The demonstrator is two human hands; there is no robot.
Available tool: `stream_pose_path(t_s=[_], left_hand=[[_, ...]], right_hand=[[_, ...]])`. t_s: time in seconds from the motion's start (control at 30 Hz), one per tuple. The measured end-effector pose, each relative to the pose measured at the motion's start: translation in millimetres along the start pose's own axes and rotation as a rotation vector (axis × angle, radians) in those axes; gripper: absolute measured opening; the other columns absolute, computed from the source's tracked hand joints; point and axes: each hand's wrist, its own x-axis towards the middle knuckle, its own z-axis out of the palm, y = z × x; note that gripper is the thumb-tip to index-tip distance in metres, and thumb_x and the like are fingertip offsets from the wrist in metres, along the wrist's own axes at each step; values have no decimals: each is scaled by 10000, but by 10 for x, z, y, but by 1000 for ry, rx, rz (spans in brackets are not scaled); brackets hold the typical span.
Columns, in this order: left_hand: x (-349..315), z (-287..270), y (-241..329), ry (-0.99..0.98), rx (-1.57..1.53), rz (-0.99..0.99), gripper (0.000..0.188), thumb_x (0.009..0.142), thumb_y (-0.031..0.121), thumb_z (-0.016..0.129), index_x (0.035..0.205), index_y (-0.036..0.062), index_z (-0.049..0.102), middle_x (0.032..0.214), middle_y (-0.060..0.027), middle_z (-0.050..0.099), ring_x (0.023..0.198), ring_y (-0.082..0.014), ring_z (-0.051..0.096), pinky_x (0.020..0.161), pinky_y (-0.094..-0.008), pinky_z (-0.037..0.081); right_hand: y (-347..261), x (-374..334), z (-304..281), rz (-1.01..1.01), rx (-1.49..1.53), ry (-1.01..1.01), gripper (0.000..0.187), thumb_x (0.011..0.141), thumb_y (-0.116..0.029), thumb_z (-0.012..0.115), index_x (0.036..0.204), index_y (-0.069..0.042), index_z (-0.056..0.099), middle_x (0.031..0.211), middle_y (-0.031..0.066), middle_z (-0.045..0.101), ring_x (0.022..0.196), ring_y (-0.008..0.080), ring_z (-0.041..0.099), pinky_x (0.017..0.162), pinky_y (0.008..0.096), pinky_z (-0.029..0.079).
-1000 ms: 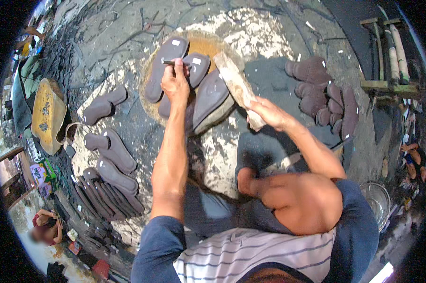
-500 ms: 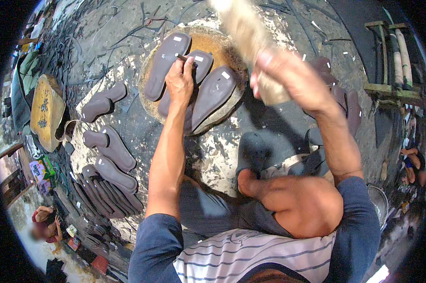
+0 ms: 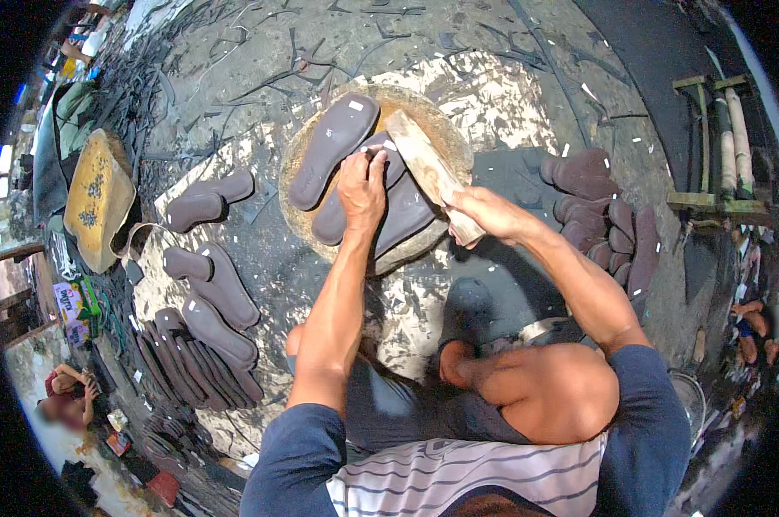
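Observation:
On a round wooden chopping block (image 3: 458, 121) lie several dark brown sandal soles (image 3: 333, 151), overlapping, with small white labels. Over the middle one my left hand (image 3: 362, 194) is closed in a pinch round a short rod-like punch, nearly all hidden by the fingers. My right hand (image 3: 490, 214) grips the lower end of a pale, flat wooden mallet (image 3: 425, 162). The mallet lies slantwise over the right-hand sole, its far end close beside my left fingertips. Whether it touches the punch I cannot make out.
Left of the block are loose soles (image 3: 230, 284) and a leaning row of them (image 3: 187, 362). More soles (image 3: 588, 177) are piled at right. A second wood block (image 3: 100, 202) stands far left, a wooden rack (image 3: 721, 146) far right. Dark offcuts litter the floor.
My right hand has swung the mallet down from above right onto the block beside my left hand. The left hand stays pinched at the middle sole; the whole view has shifted slightly.

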Motion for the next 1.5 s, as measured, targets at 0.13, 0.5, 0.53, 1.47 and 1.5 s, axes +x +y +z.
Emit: stream_pose_path(t_s=[0.13, 0.5, 0.53, 1.47, 1.5], left_hand=[[400, -63, -25, 350, -622, -546, 331, 1073, 306, 579, 967, 9, 680, 891, -99, 725, 755, -129, 675, 637, -322, 534], [900, -38, -448, 65, -141, -307, 380, 1031, 334, 637, 836, 12, 692, 755, -99, 734, 683, -176, 700, 648, -348, 529], [888, -17, -445, 50, 3, -246, 378, 1023, 337, 640, 838, 11, 695, 763, -115, 718, 707, -228, 699, 669, -387, 520], [849, -220, -585, 175, -127, -322, 368, 1035, 372, 621, 923, 25, 667, 793, -159, 652, 710, -291, 609, 693, -433, 481], [811, -212, -511, 139, -105, -293, 360, 1033, 363, 630, 926, 22, 673, 800, -149, 664, 725, -273, 620, 698, -423, 486]], right_hand=[[243, 79, -42, -44, 120, 24, 421, 1057, -470, 553, 1101, -57, 620, 811, 44, 654, 639, 149, 641, 539, 312, 544], [87, 58, -2, -45, 105, 63, 405, 1076, -431, 527, 1114, -42, 630, 828, 45, 671, 685, 143, 660, 592, 305, 546], [-9, 10, -48, -102, 76, 48, 410, 1074, -431, 531, 1108, -36, 635, 832, 52, 682, 690, 149, 670, 603, 301, 549], [-595, 618, 205, -245, 242, 30, 444, 1067, -464, 530, 1171, -34, 577, 938, 107, 713, 792, 185, 722, 697, 338, 609], [-596, 635, 262, -312, 249, 60, 440, 1071, -458, 526, 1177, -34, 576, 958, 108, 715, 815, 183, 723, 722, 336, 608]])
